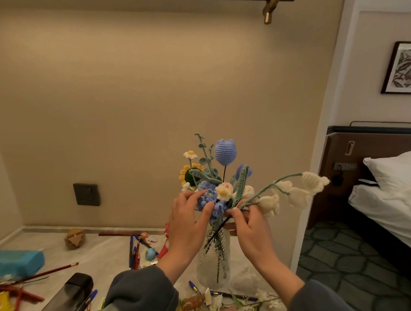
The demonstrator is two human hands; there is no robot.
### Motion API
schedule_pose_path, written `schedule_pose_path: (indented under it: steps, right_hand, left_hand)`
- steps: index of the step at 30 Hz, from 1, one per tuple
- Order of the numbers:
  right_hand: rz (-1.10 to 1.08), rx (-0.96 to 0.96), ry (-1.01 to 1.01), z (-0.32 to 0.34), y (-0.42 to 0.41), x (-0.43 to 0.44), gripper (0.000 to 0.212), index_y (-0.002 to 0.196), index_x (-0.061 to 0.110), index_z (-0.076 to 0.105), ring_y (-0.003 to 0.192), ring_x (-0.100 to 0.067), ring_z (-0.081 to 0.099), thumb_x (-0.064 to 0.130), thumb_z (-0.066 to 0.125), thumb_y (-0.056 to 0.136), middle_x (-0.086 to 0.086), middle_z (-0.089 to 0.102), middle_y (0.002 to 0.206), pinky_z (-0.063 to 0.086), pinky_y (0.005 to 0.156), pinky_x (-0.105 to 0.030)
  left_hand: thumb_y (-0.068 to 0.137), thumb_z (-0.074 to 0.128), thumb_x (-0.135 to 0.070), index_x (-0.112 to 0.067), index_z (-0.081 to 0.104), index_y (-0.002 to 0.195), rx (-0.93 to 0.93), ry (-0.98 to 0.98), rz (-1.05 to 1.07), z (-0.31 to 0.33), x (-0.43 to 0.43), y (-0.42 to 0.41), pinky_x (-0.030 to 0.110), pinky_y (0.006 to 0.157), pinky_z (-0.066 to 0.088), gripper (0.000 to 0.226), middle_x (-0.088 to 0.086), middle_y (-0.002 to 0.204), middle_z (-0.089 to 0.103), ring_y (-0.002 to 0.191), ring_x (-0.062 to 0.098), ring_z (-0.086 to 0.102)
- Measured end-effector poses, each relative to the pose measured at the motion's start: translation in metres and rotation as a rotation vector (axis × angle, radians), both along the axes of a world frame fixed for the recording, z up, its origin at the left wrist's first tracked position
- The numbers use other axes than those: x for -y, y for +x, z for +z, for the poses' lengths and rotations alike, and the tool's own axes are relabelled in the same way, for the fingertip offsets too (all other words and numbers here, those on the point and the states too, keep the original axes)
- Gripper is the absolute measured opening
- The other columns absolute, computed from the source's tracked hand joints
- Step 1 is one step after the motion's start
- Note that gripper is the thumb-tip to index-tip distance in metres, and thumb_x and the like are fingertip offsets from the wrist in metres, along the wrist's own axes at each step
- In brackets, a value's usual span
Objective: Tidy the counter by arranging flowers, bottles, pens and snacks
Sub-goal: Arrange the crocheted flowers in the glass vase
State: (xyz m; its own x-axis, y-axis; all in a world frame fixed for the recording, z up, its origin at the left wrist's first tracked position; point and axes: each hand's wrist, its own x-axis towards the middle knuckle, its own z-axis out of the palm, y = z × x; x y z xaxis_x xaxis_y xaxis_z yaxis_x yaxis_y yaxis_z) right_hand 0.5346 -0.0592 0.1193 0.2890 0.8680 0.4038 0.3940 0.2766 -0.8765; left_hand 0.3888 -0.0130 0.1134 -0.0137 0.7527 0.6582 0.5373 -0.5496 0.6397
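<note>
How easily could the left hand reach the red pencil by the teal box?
Likely yes, after letting go: the left hand holds the blue flowers, and nothing stands between it and the red pencil.

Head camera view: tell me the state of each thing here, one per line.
glass vase: upright on counter, stems inside.
white bell-flower stem: leaning right over the vase rim.
left hand: holds blue flower cluster.
right hand: pinches white bell-flower stem.
pens: lying scattered on counter.
</note>
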Motion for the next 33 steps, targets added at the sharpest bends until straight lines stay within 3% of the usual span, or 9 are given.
schedule_pose_path:
  steps: [5,8,12,15,18,25,29,31,33]
  right_hand:
    - [-0.019,-0.034,0.032,0.004,0.003,0.005,0.013,0.088,0.023,0.054,0.072,-0.016,0.072,0.028,0.05,0.099,0.0,0.074,0.082,0.058,0.069,-0.051]
    - [-0.021,-0.04,0.051,0.004,0.001,0.011,0.013,0.088,0.023,0.053,0.067,-0.015,0.071,0.027,0.05,0.1,-0.001,0.073,0.08,0.059,0.064,-0.05]
    - [-0.048,0.006,0.088,0.004,-0.001,0.018,0.013,0.088,0.024,0.05,0.065,-0.015,0.07,0.027,0.047,0.101,0.001,0.072,0.077,0.058,0.063,-0.049]
    - [-0.093,0.025,0.152,0.007,0.001,0.023,0.012,0.091,0.027,0.043,0.06,-0.012,0.066,0.024,0.042,0.102,0.003,0.069,0.074,0.057,0.056,-0.039]
    - [-0.183,0.026,0.186,0.011,0.005,0.028,0.01,0.093,0.028,0.04,0.057,-0.014,0.063,0.023,0.042,0.102,-0.002,0.066,0.069,0.055,0.054,-0.045]
    - [-0.313,0.017,0.148,0.009,0.031,0.047,0.017,0.09,0.037,0.043,0.066,-0.015,0.066,0.024,0.043,0.101,0.0,0.066,0.074,0.056,0.066,-0.051]
    - [-0.355,-0.027,0.108,0.001,0.056,0.05,0.015,0.091,0.036,0.049,0.079,-0.016,0.067,0.024,0.048,0.1,0.005,0.067,0.085,0.056,0.072,-0.053]
    - [-0.357,-0.055,0.109,0.001,0.069,0.043,0.015,0.09,0.035,0.051,0.081,-0.015,0.067,0.023,0.05,0.099,0.005,0.067,0.086,0.056,0.075,-0.053]
    - [-0.337,-0.083,0.1,0.003,0.081,0.031,0.015,0.089,0.034,0.053,0.08,-0.013,0.068,0.022,0.051,0.098,0.004,0.067,0.085,0.057,0.075,-0.053]
  left_hand:
    - [0.09,0.05,-0.051,-0.04,0.051,0.123,0.06,-0.01,-0.077,0.002,0.004,-0.001,0.035,0.093,0.046,0.035,-0.017,0.117,0.047,0.112,0.005,0.047]
    - [0.092,0.054,-0.042,-0.035,0.052,0.121,0.1,0.017,-0.081,0.003,0.009,-0.001,0.034,0.087,0.048,0.029,-0.017,0.112,0.048,0.101,0.005,0.049]
    - [0.093,0.055,-0.036,-0.033,0.056,0.113,0.126,0.057,-0.104,0.005,0.017,-0.004,0.026,0.079,0.046,0.02,-0.021,0.104,0.048,0.093,0.001,0.049]
    - [0.093,0.052,-0.036,-0.034,0.057,0.108,0.159,0.104,-0.124,0.012,0.02,-0.006,0.014,0.071,0.04,0.016,-0.021,0.098,0.049,0.087,0.002,0.051]
    - [0.093,0.052,-0.029,-0.033,0.058,0.102,0.208,0.127,-0.225,0.021,0.022,-0.003,0.01,0.066,0.04,0.012,-0.018,0.092,0.055,0.081,0.005,0.055]
    - [0.092,0.047,-0.031,-0.035,0.062,0.094,0.128,0.035,-0.575,0.009,0.042,0.028,0.033,0.067,0.054,0.015,-0.014,0.084,0.066,0.078,0.014,0.065]
    - [0.093,0.048,-0.029,-0.046,0.057,0.1,-0.056,-0.142,-0.652,-0.008,0.046,0.057,0.017,0.079,0.05,0.021,-0.024,0.1,0.063,0.098,-0.002,0.06]
    - [0.096,0.047,-0.029,-0.051,0.05,0.113,-0.138,-0.265,-0.656,-0.016,0.038,0.073,0.009,0.087,0.045,0.028,-0.025,0.118,0.056,0.108,-0.013,0.051]
    - [0.098,0.044,-0.033,-0.043,0.042,0.133,-0.166,-0.376,-0.632,-0.021,0.026,0.087,-0.001,0.086,0.035,0.036,-0.018,0.136,0.046,0.11,-0.022,0.04]
